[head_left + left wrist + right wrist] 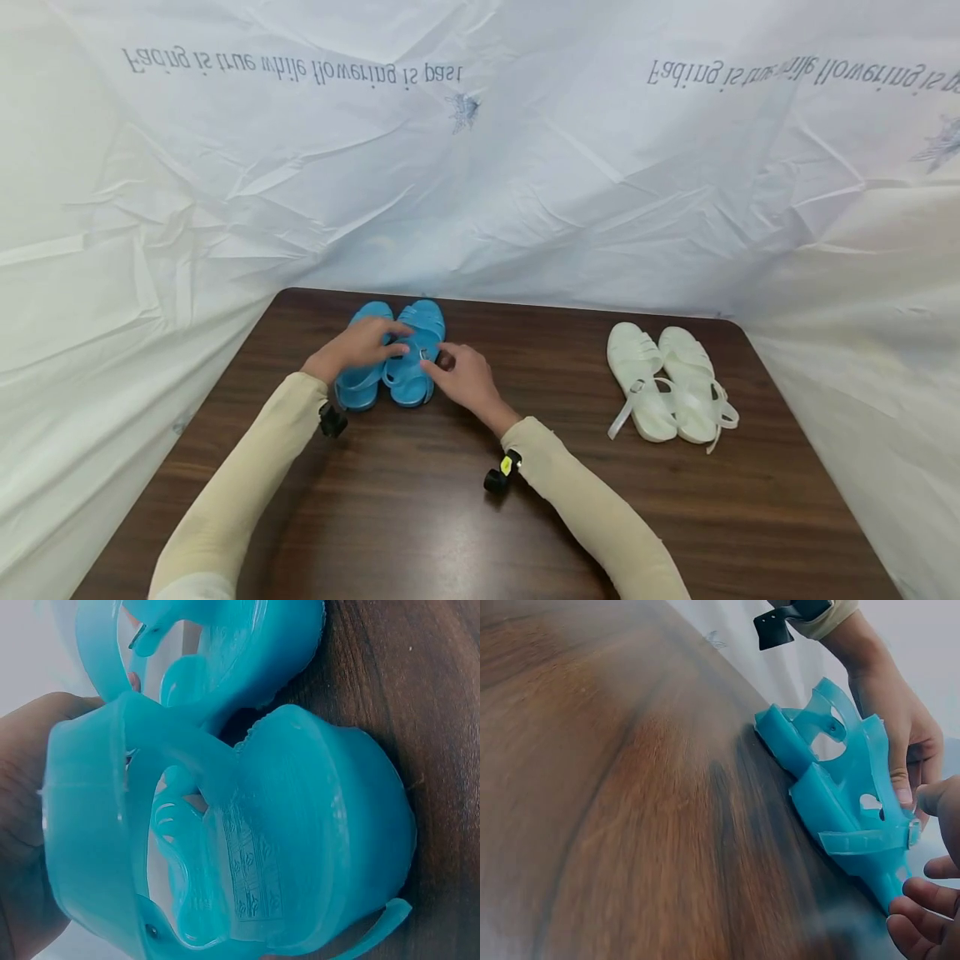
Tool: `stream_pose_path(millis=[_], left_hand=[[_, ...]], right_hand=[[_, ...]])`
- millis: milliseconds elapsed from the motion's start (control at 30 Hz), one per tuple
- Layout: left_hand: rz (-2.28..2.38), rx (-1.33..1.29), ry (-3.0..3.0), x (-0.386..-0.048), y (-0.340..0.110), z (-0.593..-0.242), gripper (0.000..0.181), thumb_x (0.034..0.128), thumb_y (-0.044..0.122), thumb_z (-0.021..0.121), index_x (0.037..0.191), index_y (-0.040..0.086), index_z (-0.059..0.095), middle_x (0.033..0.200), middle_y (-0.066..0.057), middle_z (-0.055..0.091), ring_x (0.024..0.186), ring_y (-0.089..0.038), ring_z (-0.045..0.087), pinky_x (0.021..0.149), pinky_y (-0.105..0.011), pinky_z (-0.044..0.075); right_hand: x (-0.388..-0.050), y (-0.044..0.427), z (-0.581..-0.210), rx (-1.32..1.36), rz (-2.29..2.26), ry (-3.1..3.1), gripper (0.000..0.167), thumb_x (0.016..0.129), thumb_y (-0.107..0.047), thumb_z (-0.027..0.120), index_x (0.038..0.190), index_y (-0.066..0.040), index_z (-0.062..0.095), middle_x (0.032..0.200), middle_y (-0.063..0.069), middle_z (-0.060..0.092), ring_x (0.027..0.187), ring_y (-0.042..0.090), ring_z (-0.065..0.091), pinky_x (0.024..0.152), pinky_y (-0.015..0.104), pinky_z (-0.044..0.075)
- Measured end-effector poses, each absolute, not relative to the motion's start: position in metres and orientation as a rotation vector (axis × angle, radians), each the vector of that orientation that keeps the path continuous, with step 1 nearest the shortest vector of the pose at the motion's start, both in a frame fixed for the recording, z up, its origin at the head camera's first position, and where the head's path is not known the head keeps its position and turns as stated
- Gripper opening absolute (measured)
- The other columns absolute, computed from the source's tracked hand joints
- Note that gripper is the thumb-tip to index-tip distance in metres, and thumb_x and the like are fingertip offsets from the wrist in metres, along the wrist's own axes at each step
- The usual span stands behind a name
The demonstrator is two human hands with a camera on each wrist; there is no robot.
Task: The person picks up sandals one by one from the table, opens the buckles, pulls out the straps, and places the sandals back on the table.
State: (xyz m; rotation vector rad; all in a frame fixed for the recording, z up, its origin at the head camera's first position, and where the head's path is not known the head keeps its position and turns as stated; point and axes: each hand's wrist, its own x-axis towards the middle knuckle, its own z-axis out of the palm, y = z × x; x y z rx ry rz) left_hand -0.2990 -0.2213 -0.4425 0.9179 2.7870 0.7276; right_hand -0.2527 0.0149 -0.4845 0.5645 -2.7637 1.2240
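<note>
A pair of blue sandals stands side by side near the back left of the table, a left sandal (358,398) and a right sandal (424,317). My left hand (363,343) reaches over the left sandal, its thumb at the right sandal's ankle strap (881,769); thumb and forefinger look apart in the head view. On the other side, my right hand (467,379) is by the strap's buckle (913,833), thumb close to it and fingers loosely bent. Whether either hand touches the strap is not clear. In the left wrist view the left sandal's heel strap (86,825) hides the left fingers.
A pair of white sandals (693,400) lies on the right of the dark wooden table (450,517), straps unfastened and hanging loose. White printed sheeting (480,167) rises behind the table and at both sides.
</note>
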Motion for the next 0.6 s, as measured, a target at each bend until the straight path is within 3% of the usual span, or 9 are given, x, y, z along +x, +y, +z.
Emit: stream_pose_path(millis=[333,600], left_hand=[[0.741,0.893,2.788,-0.299,-0.220,-0.441,0.032,0.1048,0.015,0.060,0.132,-0.002,0.066,0.123,-0.017,0.070,0.103,-0.028,0.069,0.088,-0.045,0.057],[0.777,0.905,2.795,-0.299,-0.219,-0.439,0.033,0.1040,0.014,0.061,0.132,-0.003,0.065,0.127,-0.018,0.068,0.111,-0.031,0.068,0.095,-0.046,0.055]], right_hand=[[-0.257,0.004,-0.490,0.473,1.342,-2.815,0.052,0.099,-0.051,0.064,0.130,-0.010,0.070,0.090,-0.001,0.067,0.069,0.010,0.057,0.062,0.027,0.048],[-0.258,0.000,-0.488,0.460,1.384,-2.825,0.046,0.099,-0.049,0.064,0.124,-0.011,0.072,0.091,-0.002,0.067,0.072,0.009,0.058,0.064,0.027,0.048]])
